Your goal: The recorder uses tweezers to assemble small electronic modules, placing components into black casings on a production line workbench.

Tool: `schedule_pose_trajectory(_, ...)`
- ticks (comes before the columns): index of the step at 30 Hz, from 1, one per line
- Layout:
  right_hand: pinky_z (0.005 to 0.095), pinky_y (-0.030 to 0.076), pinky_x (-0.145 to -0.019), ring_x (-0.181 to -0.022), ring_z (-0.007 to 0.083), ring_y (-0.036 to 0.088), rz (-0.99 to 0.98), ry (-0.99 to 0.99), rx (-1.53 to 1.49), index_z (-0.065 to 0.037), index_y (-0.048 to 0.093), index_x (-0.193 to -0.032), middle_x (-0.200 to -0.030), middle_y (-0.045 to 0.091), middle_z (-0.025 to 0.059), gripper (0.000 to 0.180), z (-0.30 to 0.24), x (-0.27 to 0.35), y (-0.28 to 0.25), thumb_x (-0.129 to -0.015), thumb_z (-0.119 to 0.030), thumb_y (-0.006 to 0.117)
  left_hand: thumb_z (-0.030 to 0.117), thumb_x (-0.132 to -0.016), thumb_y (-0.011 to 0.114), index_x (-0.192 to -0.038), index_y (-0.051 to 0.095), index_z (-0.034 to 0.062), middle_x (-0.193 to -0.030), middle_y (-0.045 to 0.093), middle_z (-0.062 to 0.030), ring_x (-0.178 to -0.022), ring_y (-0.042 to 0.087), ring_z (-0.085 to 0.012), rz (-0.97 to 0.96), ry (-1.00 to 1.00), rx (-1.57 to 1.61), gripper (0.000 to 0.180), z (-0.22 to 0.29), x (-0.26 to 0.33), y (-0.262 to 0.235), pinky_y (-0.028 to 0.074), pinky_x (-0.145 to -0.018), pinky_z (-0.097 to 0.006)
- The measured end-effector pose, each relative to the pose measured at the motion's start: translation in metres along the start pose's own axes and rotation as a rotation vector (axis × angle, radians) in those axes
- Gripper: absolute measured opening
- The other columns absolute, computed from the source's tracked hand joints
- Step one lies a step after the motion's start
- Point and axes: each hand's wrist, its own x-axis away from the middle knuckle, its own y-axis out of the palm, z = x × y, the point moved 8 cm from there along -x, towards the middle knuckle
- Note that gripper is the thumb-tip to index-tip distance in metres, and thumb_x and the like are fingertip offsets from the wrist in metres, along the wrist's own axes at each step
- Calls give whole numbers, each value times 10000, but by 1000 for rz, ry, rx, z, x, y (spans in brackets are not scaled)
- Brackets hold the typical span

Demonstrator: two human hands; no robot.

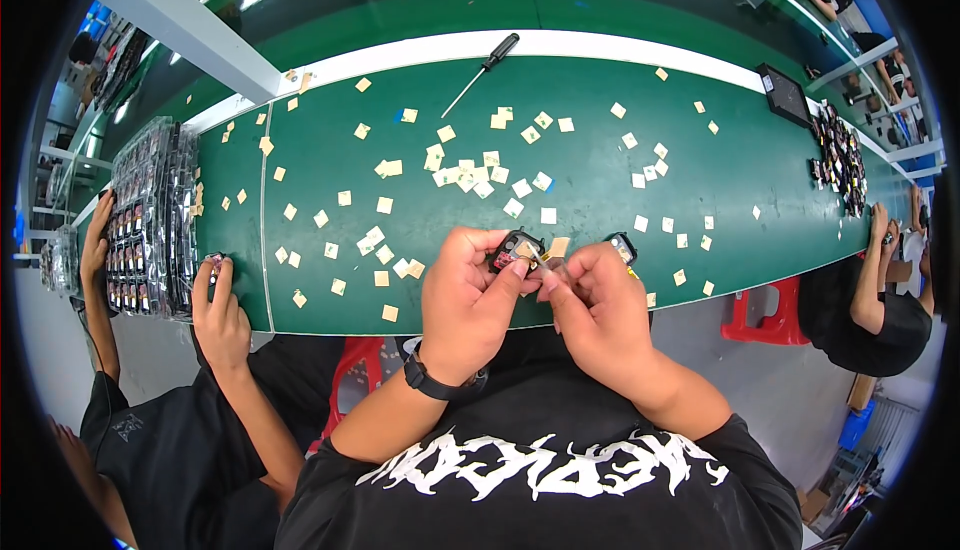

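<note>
My left hand [472, 285] is closed around a small black electronic housing [512, 252] with a reddish patch inside. It holds the housing just above the near edge of the green table. My right hand [600, 300] pinches a thin pale piece [541, 257] against the housing's right side; its kind is too small to tell. Beside those fingertips shows a tan square [559, 247]. A second small black housing [622, 248] lies on the table just beyond my right hand, partly hidden by it.
Many small cream squares [465, 172] are scattered over the green table [590, 80]. A black-handled screwdriver [483, 74] lies at the far side. Stacked plastic trays [150, 220] stand left, near a co-worker's hand [220, 315]. A black bin [785, 96] and piled dark parts [838, 160] are right.
</note>
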Motion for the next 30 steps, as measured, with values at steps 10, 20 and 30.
schedule_pose_trajectory(10, 206, 388, -510, -600, 26, 516, 54, -64, 101, 24, 540, -1237, -731, 622, 12, 413, -3, -11, -14, -903, -52, 769, -64, -1003, 540, -1252, 453, -46, -1169, 628, -167, -1024, 690, -191, -20, -41, 32, 264, 2, 0, 2, 610, -896, -328)
schedule_pose_trajectory(20, 288, 495, -624, -673, 137, 639, -36, 43, 110, 15, 443, -1148, -770, 678, 84, 185, -12, -4, -7, -1028, -61, 562, -32, -1004, 580, -1244, 481, -33, -1148, 652, -154, -1042, 673, -184, 8, -2, -17, 260, 0, 3, 1, 602, -901, -346)
schedule_pose_trajectory(30, 299, 514, -623, -735, 163, 700, -120, 202, 16, -6, 388, -1031, -788, 668, 119, 164, 5, -8, 5, -1025, -30, 550, -29, -1008, 582, -1203, 510, -45, -1100, 682, -139, -952, 680, -121, 5, 107, -137, 208, 0, 7, 0, 557, -789, -254)
